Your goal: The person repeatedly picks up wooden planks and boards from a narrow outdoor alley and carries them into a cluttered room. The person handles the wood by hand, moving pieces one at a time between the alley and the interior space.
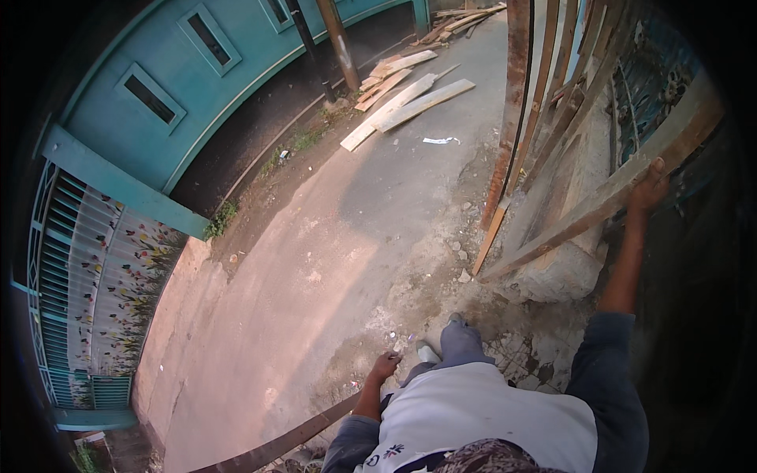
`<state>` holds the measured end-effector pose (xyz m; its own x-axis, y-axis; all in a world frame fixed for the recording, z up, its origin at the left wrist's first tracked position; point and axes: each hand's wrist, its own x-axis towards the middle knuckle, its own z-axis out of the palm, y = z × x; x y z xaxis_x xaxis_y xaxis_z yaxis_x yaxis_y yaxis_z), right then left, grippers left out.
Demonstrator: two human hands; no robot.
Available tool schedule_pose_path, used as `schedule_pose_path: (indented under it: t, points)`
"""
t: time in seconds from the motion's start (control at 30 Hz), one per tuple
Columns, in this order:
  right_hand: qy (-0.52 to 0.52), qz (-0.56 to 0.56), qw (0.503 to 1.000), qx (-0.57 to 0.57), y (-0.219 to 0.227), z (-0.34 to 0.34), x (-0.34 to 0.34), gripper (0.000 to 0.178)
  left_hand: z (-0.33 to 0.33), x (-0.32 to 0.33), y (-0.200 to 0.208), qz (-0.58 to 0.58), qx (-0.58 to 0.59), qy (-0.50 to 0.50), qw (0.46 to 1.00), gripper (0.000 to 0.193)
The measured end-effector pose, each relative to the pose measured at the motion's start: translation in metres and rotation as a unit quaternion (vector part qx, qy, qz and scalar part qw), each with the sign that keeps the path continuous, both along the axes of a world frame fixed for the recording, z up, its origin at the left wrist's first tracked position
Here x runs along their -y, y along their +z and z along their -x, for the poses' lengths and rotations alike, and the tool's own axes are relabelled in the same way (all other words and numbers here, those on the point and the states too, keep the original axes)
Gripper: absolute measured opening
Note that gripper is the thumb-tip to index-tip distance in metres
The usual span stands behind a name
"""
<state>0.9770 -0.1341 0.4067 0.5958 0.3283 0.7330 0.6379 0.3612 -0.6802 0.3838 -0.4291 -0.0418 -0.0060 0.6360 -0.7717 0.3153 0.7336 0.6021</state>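
My right hand (650, 188) is raised at the right, fingers wrapped over the edge of a long wooden plank (572, 225). The plank slants from the upper right down to the ground beside a rough concrete block (564, 272). Low in front of my body, my left hand (386, 366) is closed, its fingers drawn together. Whatever it may hold is too small to make out. A dark board (280, 443) runs from the bottom edge up to my left forearm; whether the two touch is hidden.
Several upright timbers (516, 87) lean beyond the block. Loose planks (406, 106) lie across the road's far side, near a post (337, 43). A teal wall (95, 39) and a gate with a flower-patterned panel (110, 292) border the left. Rubble (461, 260) litters the road edge.
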Motion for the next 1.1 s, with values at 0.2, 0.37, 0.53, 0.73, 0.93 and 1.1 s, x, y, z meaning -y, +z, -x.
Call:
schedule_pose_path:
  t: [0.2,0.37,0.53,0.73,0.93,1.1]
  points:
    - [-0.021,0.035,0.998,-0.039,-0.008,-0.02,-0.001,0.069,0.038,0.029,-0.023,0.049,-0.029,0.083,0.995,0.033]
    - [-0.039,0.03,0.997,-0.055,-0.009,-0.023,0.005,0.077,0.058,-0.019,-0.037,0.046,-0.024,0.126,0.991,0.026]
    - [0.027,0.01,0.987,-0.157,-0.011,-0.025,0.014,0.076,0.064,-0.141,-0.029,0.031,-0.025,0.17,0.985,0.022]
    - [0.093,-0.032,0.989,-0.113,-0.011,-0.014,0.017,0.093,0.063,-0.295,-0.026,-0.011,-0.022,0.079,0.997,0.029]
    - [-0.288,0.077,0.953,0.055,-0.018,-0.024,0.042,0.076,0.022,-0.404,-0.022,-0.111,0.008,0.007,0.994,0.033]
    - [-0.426,-0.025,0.894,0.132,0.01,0.036,0.018,0.053,0.023,-0.447,-0.041,-0.104,-0.04,-0.125,0.986,0.034]
